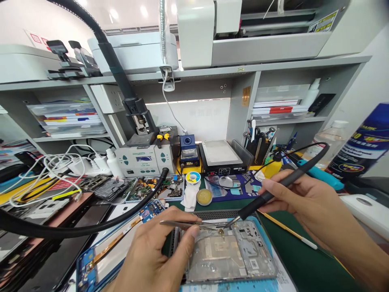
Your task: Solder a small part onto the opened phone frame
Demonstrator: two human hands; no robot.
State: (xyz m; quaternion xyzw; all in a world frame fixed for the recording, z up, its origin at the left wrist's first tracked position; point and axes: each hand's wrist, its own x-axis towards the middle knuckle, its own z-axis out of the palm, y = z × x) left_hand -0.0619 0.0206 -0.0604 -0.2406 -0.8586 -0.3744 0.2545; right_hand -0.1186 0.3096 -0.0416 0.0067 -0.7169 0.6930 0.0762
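Observation:
My left hand point(162, 249) is closed on metal tweezers point(179, 223), whose tips point right. My right hand point(310, 205) grips a soldering iron point(258, 202) by its black handle, with the metal tip slanting down to the left. Both tools meet near a small gold-coloured part point(221, 232) at the upper edge of a grey metal phone frame point(212, 259). Whether the tips touch the part is too small to tell. The frame lies flat on a light blue and white surface point(282, 263) in front of me.
A blue phone frame point(100, 251) lies on the left, beneath a black hose point(121, 227). Behind stand a solder spool point(193, 178), a round yellow tin point(204, 197), a soldering station point(142, 160) and a hot plate point(225, 156). A thin brush point(288, 229) rests at right.

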